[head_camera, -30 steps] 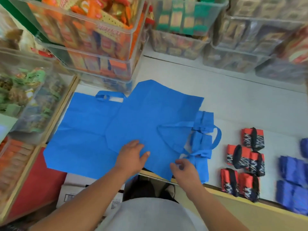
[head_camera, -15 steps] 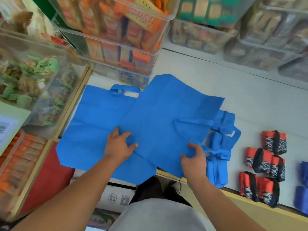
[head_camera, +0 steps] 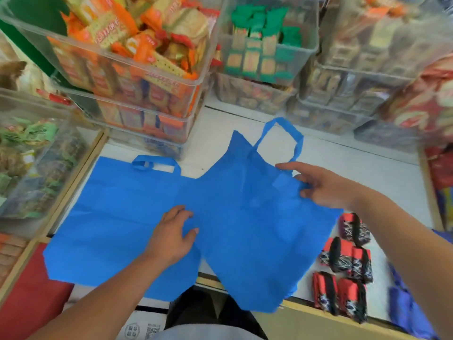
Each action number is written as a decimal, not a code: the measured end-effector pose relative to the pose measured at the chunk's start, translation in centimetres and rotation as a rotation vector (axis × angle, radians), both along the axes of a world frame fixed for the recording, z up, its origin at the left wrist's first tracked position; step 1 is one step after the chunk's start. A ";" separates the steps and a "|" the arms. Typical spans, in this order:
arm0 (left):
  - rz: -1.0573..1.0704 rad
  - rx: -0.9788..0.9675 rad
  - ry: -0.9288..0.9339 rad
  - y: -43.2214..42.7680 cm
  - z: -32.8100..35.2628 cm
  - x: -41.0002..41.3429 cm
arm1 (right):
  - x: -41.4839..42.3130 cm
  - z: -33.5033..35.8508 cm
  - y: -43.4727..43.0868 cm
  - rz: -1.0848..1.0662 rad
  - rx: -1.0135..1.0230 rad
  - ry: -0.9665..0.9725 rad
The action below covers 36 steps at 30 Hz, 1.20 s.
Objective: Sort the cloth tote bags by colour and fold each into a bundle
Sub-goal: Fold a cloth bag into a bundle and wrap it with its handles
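Two bright blue cloth tote bags lie spread on the white counter (head_camera: 367, 168). The left bag (head_camera: 110, 217) is flat, its handle (head_camera: 152, 163) toward the back. The right bag (head_camera: 257, 236) overlaps it and hangs over the front edge, handle loop (head_camera: 282, 128) pointing away. My left hand (head_camera: 174, 231) presses flat on the overlap. My right hand (head_camera: 318, 185) pinches the right bag's top edge near the handle. Folded red-and-black bundles (head_camera: 348, 261) sit at the right, dark blue bundles (head_camera: 404, 312) beyond them.
Stacked clear bins of snack packets (head_camera: 147, 69) line the back, with another bin (head_camera: 36, 155) at the left. A wooden rim (head_camera: 318, 312) runs along the counter's front. A red surface (head_camera: 31, 303) and a printed carton (head_camera: 142, 327) lie below.
The right bag has been turned so its handle points to the back. My right hand moved from the near edge up to its top edge. The bag now covers the light blue bundles.
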State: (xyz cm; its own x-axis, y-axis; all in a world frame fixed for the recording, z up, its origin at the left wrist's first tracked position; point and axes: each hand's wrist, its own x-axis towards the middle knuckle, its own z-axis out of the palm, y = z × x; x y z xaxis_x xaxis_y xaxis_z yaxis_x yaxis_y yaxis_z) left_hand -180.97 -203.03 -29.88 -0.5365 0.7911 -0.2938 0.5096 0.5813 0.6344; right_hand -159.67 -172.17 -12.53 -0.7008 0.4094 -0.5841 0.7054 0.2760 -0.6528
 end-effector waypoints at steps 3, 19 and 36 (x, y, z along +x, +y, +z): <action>-0.132 -0.018 0.044 1.0 0.3 1.5 | -1.9 -2.3 3.2 0.097 0.309 -0.064; -0.608 -0.194 0.292 -3.9 -3.3 2.0 | 8.5 -17.5 -17.8 0.240 0.553 -0.051; -0.598 -0.192 0.098 -5.0 -4.4 1.8 | 9.2 -15.4 -16.0 0.127 0.644 -0.265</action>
